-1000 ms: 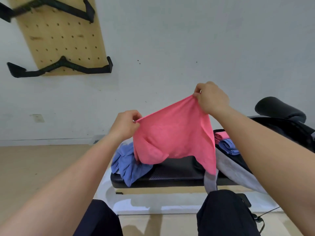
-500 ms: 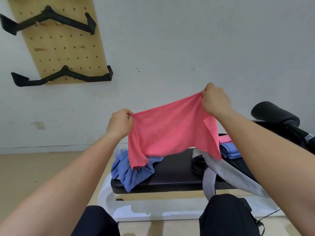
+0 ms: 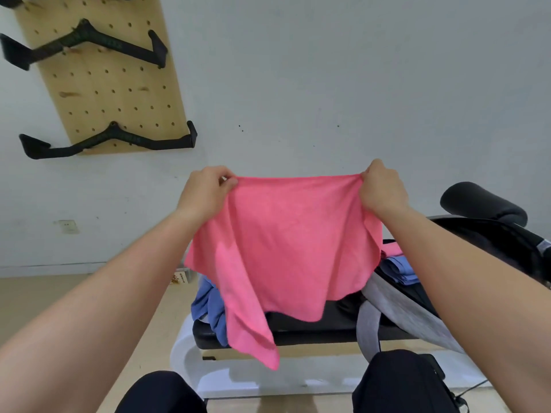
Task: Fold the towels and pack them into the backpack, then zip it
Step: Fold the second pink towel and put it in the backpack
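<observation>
A pink towel [image 3: 286,248] hangs spread out in the air in front of me. My left hand [image 3: 205,192] pinches its top left corner and my right hand [image 3: 381,189] pinches its top right corner. Its lower edge drapes down over the black padded bench [image 3: 313,329]. A crumpled blue towel [image 3: 210,308] lies on the bench's left end, partly hidden by the pink one. At the right, the black and grey backpack [image 3: 417,305] lies open on the bench, with a folded pink towel [image 3: 390,250] and a folded blue towel [image 3: 398,271] inside.
The bench's white base [image 3: 190,362] stands on the tan floor, close to my knees. A black padded roller [image 3: 483,202] sticks up at the right. On the white wall hangs a wooden pegboard [image 3: 104,84] with black bar handles [image 3: 113,138].
My hands have moved apart and levelled out, stretching the pink towel's top edge flat and lifting it higher. The towel now hangs open instead of bunched.
</observation>
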